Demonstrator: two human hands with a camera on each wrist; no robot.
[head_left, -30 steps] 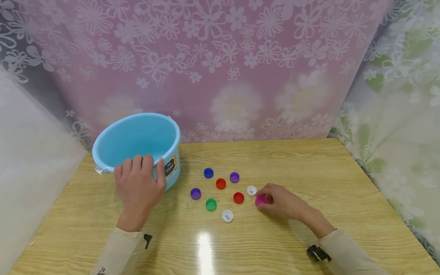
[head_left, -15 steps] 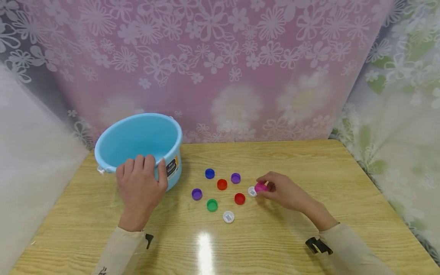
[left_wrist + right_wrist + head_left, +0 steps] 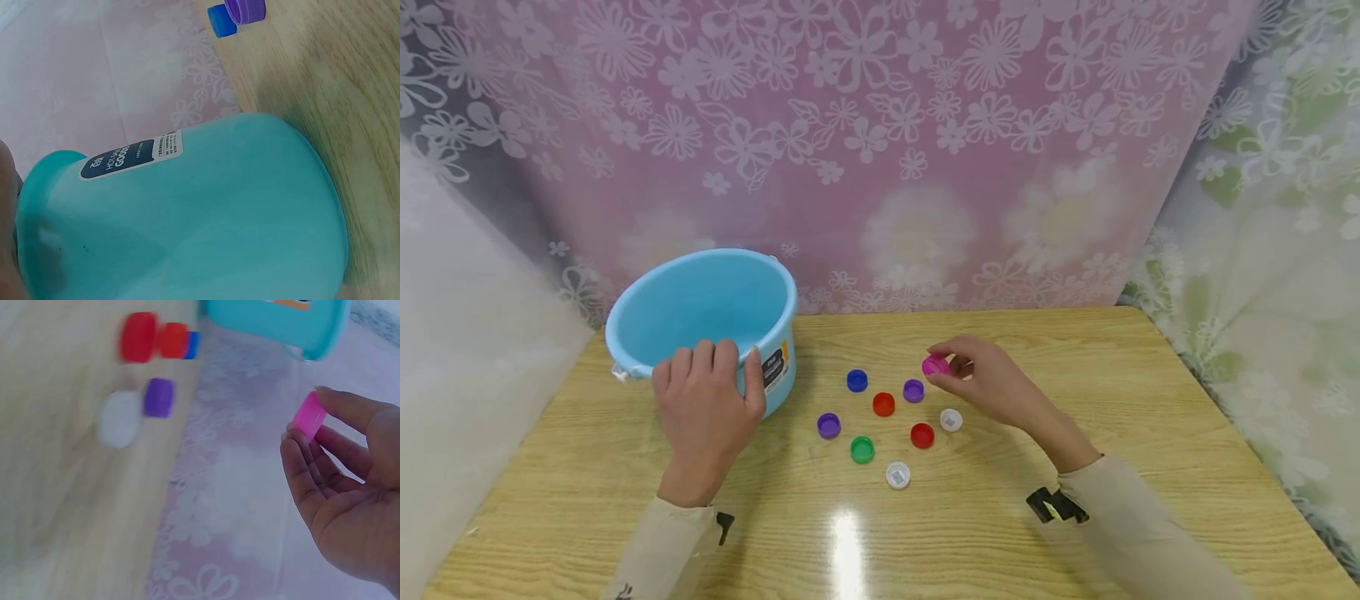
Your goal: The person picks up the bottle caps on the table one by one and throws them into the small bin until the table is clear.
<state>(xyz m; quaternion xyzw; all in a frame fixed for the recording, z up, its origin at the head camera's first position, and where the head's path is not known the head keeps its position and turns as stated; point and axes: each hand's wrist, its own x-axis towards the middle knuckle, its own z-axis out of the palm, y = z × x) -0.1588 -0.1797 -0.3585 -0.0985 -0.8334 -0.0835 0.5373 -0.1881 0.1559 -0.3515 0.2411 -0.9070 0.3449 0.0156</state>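
Note:
A light blue bucket (image 3: 778, 342) stands at the table's left, its mouth tipped toward me in the head view. My left hand (image 3: 707, 408) grips its near rim, fingers over the edge and thumb outside. Between thumb and fingertips my right hand (image 3: 996, 383) pinches a pink bottle cap (image 3: 936, 365), raised above the table; the right wrist view shows the pink cap (image 3: 309, 417) edge-on. Closest beneath that hand lie a purple cap (image 3: 913, 391) and a white cap (image 3: 951, 420). The bucket's bottom inside is mostly hidden.
Several more caps lie on the wooden table (image 3: 1075, 350): a blue cap (image 3: 857, 381), an orange-red cap (image 3: 883, 405), a red cap (image 3: 922, 435), a green cap (image 3: 862, 450), a second purple cap (image 3: 829, 426) and another white cap (image 3: 898, 476). A pink floral curtain (image 3: 880, 167) hangs behind.
My right hand has lifted the pink cap from the table beside the white cap and carried it up, away from me and leftward. The left hand stays on the bucket rim.

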